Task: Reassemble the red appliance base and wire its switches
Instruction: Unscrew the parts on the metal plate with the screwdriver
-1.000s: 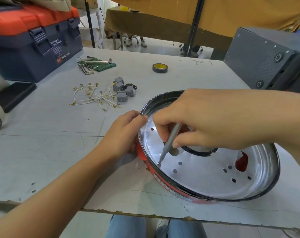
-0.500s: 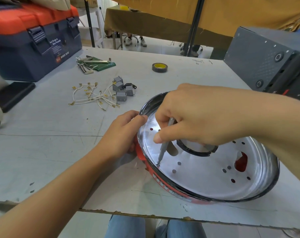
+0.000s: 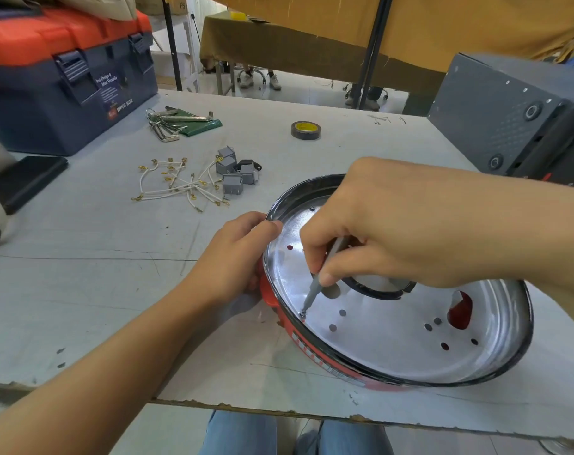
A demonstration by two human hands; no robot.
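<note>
Screwdriver [image 3: 321, 280] in right hand [image 3: 394, 231] grip; left hand [image 3: 236, 257] holds base [image 3: 476, 366] rim.

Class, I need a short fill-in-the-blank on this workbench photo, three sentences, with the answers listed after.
1. The right hand holds a ____ with its tip on a screw.
2. The left hand grips the rim of the red ____.
3. The roll of tape lies on the table, and its core is coloured ____.

Answers: screwdriver; appliance base; yellow
</note>
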